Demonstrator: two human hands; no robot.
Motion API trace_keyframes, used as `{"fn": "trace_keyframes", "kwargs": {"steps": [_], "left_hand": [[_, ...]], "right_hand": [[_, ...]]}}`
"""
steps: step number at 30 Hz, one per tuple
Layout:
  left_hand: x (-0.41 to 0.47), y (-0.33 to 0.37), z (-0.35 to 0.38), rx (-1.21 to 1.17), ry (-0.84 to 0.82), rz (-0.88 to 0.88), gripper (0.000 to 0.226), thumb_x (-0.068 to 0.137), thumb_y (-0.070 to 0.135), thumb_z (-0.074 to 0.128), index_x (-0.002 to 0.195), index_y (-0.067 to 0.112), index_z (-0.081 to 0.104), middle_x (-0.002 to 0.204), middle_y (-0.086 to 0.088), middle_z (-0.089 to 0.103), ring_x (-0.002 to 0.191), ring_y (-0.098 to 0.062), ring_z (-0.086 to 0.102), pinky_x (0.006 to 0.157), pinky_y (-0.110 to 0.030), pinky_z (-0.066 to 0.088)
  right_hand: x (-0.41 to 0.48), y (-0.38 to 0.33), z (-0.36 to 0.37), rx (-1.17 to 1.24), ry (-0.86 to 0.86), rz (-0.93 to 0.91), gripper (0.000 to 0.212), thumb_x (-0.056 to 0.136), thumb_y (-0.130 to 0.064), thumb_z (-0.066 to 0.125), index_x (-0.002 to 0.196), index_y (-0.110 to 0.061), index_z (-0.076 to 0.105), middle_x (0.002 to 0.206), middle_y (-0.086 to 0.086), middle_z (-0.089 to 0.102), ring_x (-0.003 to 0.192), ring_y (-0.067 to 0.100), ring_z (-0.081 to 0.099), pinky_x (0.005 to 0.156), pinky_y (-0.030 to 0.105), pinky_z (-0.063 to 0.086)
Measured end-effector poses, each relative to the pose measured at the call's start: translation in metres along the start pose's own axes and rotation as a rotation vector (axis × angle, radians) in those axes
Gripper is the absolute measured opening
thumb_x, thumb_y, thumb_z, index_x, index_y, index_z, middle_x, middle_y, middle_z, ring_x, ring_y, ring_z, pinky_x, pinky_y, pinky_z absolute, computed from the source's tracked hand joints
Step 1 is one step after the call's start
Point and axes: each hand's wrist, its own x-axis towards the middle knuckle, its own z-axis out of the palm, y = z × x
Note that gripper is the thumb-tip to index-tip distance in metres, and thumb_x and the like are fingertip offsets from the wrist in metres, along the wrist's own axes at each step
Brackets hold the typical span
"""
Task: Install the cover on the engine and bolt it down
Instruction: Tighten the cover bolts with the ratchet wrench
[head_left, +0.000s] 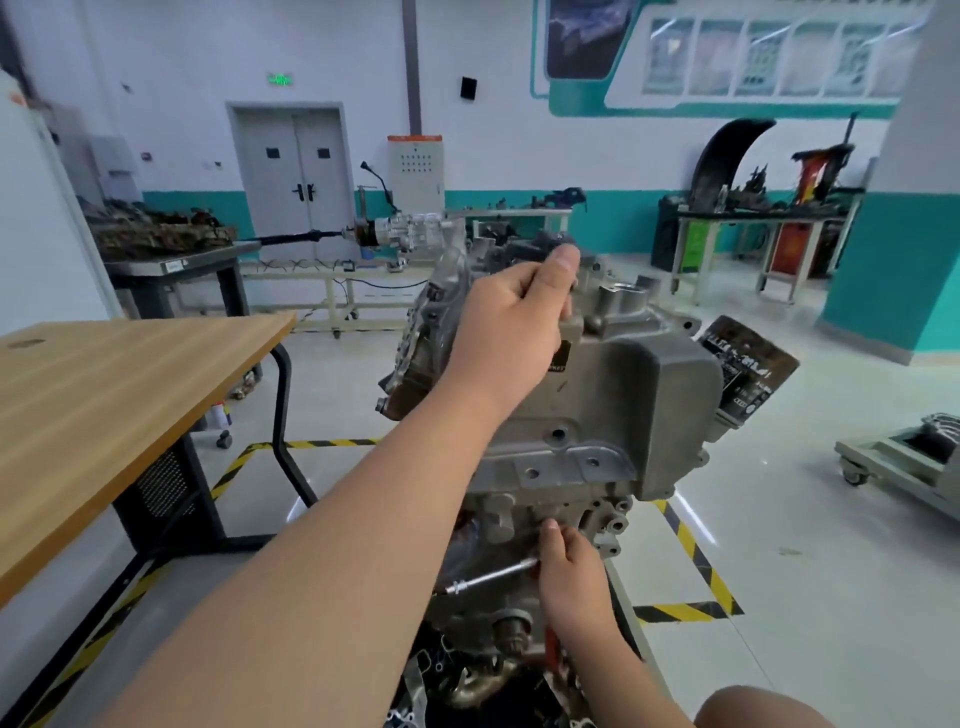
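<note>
A grey cast engine (623, 395) stands on a stand in front of me. My left hand (514, 322) reaches over its top and grips a dark part at the upper edge, thumb on top. A ribbed metal cover (436, 317) leans against the engine's left side, partly hidden behind that hand. Lower down, my right hand (571, 577) holds a chrome socket extension tool (493, 576) against the engine's front face, its index finger pointing up at a bolt boss. The tool's tip at the hand is hidden.
A wooden table (104, 405) stands to the left on a black frame. Yellow-black floor tape (691, 556) marks the bay around the engine. A dark oil filter (748, 364) sticks out on the right. A low trolley (904, 467) sits further right, workbenches behind.
</note>
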Motion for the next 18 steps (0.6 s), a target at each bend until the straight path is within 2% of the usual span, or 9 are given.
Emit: {"fn": "trace_keyframes", "kwargs": {"steps": [3,5,6,9,10,12,14,16,18], "left_hand": [[0.0,-0.007,-0.003,-0.1,0.001,-0.024,0.046,0.09,0.052,0.05,0.05,0.028,0.054,0.044,0.007,0.036,0.037,-0.01,0.031,0.039,-0.021,0.027],[-0.004,-0.008,-0.002,-0.002,0.016,0.019,0.044,0.086,0.057,0.05,0.052,0.029,0.055,0.044,0.006,0.039,0.038,-0.011,0.034,0.044,-0.023,0.03],[-0.006,-0.009,-0.002,0.022,0.02,0.032,0.044,0.086,0.057,0.049,0.052,0.029,0.055,0.044,0.006,0.039,0.039,-0.011,0.035,0.046,-0.025,0.03],[-0.008,-0.009,-0.003,0.017,-0.002,0.029,0.048,0.092,0.052,0.046,0.051,0.029,0.049,0.045,0.009,0.038,0.041,-0.009,0.034,0.047,-0.024,0.03],[-0.007,-0.008,-0.005,-0.025,-0.026,0.006,0.049,0.094,0.05,0.045,0.05,0.028,0.047,0.046,0.009,0.036,0.041,-0.01,0.033,0.045,-0.023,0.029],[-0.005,-0.006,-0.01,-0.147,-0.082,-0.056,0.051,0.097,0.045,0.043,0.049,0.027,0.042,0.046,0.007,0.034,0.04,-0.011,0.03,0.04,-0.021,0.027],[-0.003,-0.004,-0.014,-0.242,-0.111,-0.112,0.053,0.098,0.039,0.043,0.047,0.025,0.04,0.044,0.007,0.033,0.037,-0.011,0.029,0.037,-0.02,0.026],[-0.001,-0.004,-0.016,-0.308,-0.124,-0.153,0.055,0.099,0.034,0.042,0.045,0.024,0.039,0.043,0.005,0.032,0.035,-0.011,0.03,0.037,-0.019,0.024],[0.0,-0.004,-0.017,-0.328,-0.13,-0.173,0.055,0.098,0.031,0.042,0.044,0.022,0.037,0.042,0.004,0.03,0.034,-0.012,0.029,0.038,-0.019,0.023]], "right_hand": [[-0.005,-0.012,-0.02,-0.084,-0.165,0.106,0.032,0.099,-0.044,0.043,0.081,-0.021,0.057,0.069,-0.004,0.061,0.06,0.009,0.059,0.052,0.025,0.041],[-0.022,-0.021,-0.039,0.096,-0.355,0.237,0.032,0.097,-0.04,0.051,0.079,-0.014,0.055,0.057,-0.003,0.05,0.044,0.011,0.046,0.047,0.025,0.037],[-0.034,-0.025,-0.051,0.184,-0.451,0.268,0.03,0.095,-0.035,0.056,0.078,-0.011,0.055,0.054,-0.001,0.042,0.042,0.013,0.038,0.045,0.026,0.032],[-0.08,-0.053,-0.093,0.173,-0.628,0.144,0.019,0.071,-0.033,0.077,0.071,-0.019,0.064,0.056,0.002,0.039,0.045,0.017,0.035,0.047,0.026,0.027],[-0.094,-0.069,-0.106,0.129,-0.595,0.056,0.021,0.061,-0.035,0.078,0.069,-0.022,0.064,0.054,0.001,0.041,0.044,0.017,0.038,0.048,0.026,0.03],[-0.111,-0.108,-0.133,0.194,-0.343,-0.125,0.027,0.053,-0.037,0.074,0.072,-0.021,0.064,0.05,0.002,0.04,0.039,0.016,0.038,0.049,0.031,0.039],[-0.123,-0.154,-0.157,0.293,-0.085,-0.346,0.028,0.06,-0.038,0.07,0.079,-0.018,0.067,0.048,0.001,0.035,0.037,0.015,0.036,0.05,0.039,0.046],[-0.126,-0.196,-0.167,0.196,0.146,-0.526,0.016,0.073,-0.036,0.065,0.084,-0.025,0.067,0.043,-0.003,0.042,0.035,0.015,0.046,0.052,0.044,0.052],[-0.12,-0.225,-0.167,0.092,0.277,-0.615,0.003,0.083,-0.031,0.063,0.083,-0.029,0.065,0.044,-0.004,0.054,0.039,0.014,0.059,0.055,0.042,0.054]]}}
